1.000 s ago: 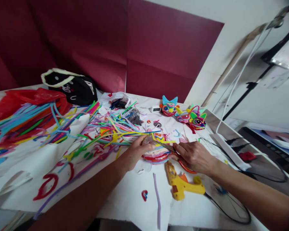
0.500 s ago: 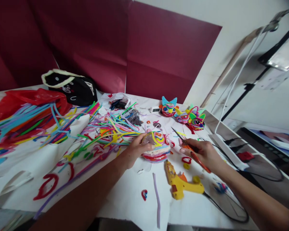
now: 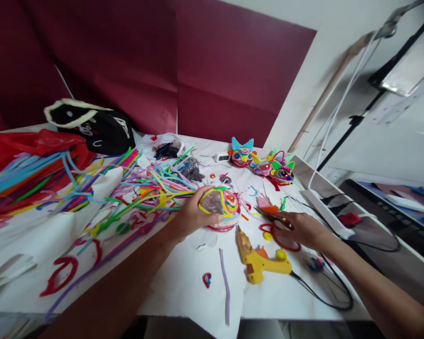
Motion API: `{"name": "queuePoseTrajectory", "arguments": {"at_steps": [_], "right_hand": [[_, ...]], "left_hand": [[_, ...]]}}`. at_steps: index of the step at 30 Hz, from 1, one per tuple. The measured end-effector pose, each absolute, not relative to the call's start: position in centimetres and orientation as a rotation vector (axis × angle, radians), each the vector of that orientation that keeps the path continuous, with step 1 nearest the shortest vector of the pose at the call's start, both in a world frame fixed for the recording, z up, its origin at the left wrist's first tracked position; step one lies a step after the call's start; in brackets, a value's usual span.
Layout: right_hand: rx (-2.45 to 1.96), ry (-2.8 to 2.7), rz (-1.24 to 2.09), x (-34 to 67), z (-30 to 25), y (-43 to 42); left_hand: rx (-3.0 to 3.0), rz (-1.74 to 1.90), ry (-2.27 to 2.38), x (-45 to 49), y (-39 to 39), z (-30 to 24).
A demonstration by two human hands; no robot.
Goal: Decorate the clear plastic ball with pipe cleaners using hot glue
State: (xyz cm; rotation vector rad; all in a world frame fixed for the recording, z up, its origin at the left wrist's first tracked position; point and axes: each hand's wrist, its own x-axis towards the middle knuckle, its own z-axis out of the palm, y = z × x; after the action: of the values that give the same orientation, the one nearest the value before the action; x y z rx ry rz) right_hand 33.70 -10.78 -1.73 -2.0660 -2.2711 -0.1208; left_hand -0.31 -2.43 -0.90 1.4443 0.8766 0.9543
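Observation:
My left hand [image 3: 197, 214] is wrapped round a ball [image 3: 229, 219] covered in rows of coloured pipe cleaners. A grey-brown patch edged in yellow shows on its near left side, beside a swirled eye shape. At the right, my right hand [image 3: 298, 228] has its fingers on the scissors [image 3: 286, 241], low over the table, blades pointing left. Their red handle loops show below the fingers. A yellow glue gun [image 3: 259, 260] lies between the hands, its nozzle close to the ball. An orange fuzzy piece [image 3: 267, 203] is by the blades.
Loose pipe cleaners [image 3: 146, 188] spread over the left, partly on a red plastic bag [image 3: 45, 139]. A black bag [image 3: 108, 132] stands behind. Finished-looking animal heads [image 3: 242, 153] sit at the back. A power strip [image 3: 330, 214] and the glue gun's cord [image 3: 342, 306] lie at right.
The scissors have come down to the table with my right hand, and their handles have turned flat. My left hand has tilted the ball, showing more of its grey-brown patch. The view has shifted slightly.

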Motion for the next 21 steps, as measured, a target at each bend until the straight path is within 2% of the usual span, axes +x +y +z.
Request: {"name": "queuePoseTrajectory", "arguments": {"at_steps": [4, 8, 12, 21], "right_hand": [[-1.880, -2.217, -0.109, 30.9, -0.2, -11.3], [-1.510, -1.955, 0.357, 25.4, 0.4, -11.1], [-1.413, -1.796, 0.613, 21.4, 0.1, -10.0], [-1.371, -1.641, 0.689, 20.3, 0.3, -9.0]], "left_hand": [[1.589, 0.980, 0.917, -0.4, -2.6, -0.9], [1.651, 1.037, 0.884, -0.3, -2.7, -1.1], [1.659, 1.062, 0.852, -0.2, -2.7, -1.3], [1.643, 1.081, 0.840, -0.1, -2.9, -1.0]]}}
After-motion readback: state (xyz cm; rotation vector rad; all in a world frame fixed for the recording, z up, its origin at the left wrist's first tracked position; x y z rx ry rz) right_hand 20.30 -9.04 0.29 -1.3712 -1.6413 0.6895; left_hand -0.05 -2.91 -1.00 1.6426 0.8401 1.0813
